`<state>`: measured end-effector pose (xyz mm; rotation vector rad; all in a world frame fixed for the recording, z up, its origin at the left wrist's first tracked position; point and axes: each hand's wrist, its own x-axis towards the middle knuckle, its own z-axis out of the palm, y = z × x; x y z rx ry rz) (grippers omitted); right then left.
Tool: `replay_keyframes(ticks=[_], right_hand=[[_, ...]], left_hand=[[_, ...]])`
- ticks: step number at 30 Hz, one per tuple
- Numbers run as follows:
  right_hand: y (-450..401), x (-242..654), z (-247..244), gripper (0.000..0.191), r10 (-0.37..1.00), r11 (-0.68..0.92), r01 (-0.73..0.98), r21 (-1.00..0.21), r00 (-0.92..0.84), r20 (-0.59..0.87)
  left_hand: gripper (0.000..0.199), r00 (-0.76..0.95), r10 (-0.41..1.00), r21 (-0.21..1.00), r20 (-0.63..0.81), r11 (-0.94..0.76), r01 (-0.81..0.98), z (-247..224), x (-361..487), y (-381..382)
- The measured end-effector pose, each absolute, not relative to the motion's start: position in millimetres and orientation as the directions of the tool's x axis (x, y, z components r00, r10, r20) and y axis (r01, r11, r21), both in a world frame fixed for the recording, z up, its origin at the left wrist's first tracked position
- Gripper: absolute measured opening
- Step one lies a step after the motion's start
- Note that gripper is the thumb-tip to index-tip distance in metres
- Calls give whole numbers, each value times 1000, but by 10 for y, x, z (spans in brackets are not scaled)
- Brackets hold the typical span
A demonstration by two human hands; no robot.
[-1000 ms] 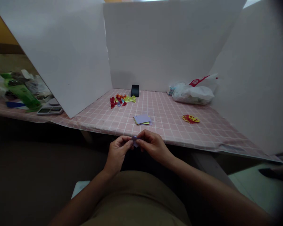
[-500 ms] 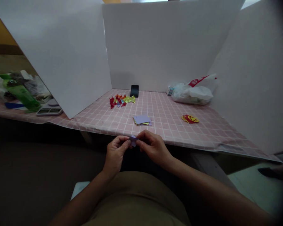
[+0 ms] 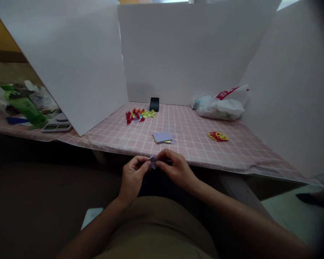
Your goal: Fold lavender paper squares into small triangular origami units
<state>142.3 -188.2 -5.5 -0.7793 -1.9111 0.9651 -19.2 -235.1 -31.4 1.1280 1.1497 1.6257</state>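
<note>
A small folded piece of purple paper (image 3: 153, 164) is held just off the table's front edge, above my lap. My left hand (image 3: 135, 174) pinches its left side between thumb and fingers. On its right side, my right hand (image 3: 175, 167) grips it the same way. Just beyond my hands lies a stack of square paper sheets (image 3: 162, 136), purple on top with yellow showing beneath. Farther back is a heap of small folded paper figures (image 3: 139, 116) in red, orange, yellow and a little blue and purple.
A dark phone (image 3: 154, 104) stands near the back panel. Red and yellow cut-out pieces (image 3: 218, 136) lie at right, with a white plastic bag (image 3: 220, 108) behind them. White panels enclose the pink checked table (image 3: 189, 124). Outside the left panel are a kitchen scale (image 3: 57, 126) and green bottle (image 3: 25, 108).
The purple paper has turned slightly between my fingers and looks a little narrower at the top. Both hands keep almost the same place, and nothing on the table has moved.
</note>
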Motion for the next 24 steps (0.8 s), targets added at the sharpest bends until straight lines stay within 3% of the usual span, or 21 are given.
replay_keyframes(ticks=[8,16,20,24], right_hand=[[-1827,1422,-128,10,841,377,39,-925,-434,324],[-1862,1391,-93,13,811,512,63,-856,-364,458],[-1872,1413,-58,12,865,397,147,-906,-389,316],[-1836,1416,-76,17,916,171,20,-985,-371,152]], left_hand=[[9,-230,957,969,179,-212,-130,-283,-176,-2359],[12,-213,967,976,141,-172,-136,-302,-178,-2338],[14,-160,977,982,142,-159,-97,-306,-210,-2338],[17,-175,967,981,188,-194,-19,-319,-266,-2327]])
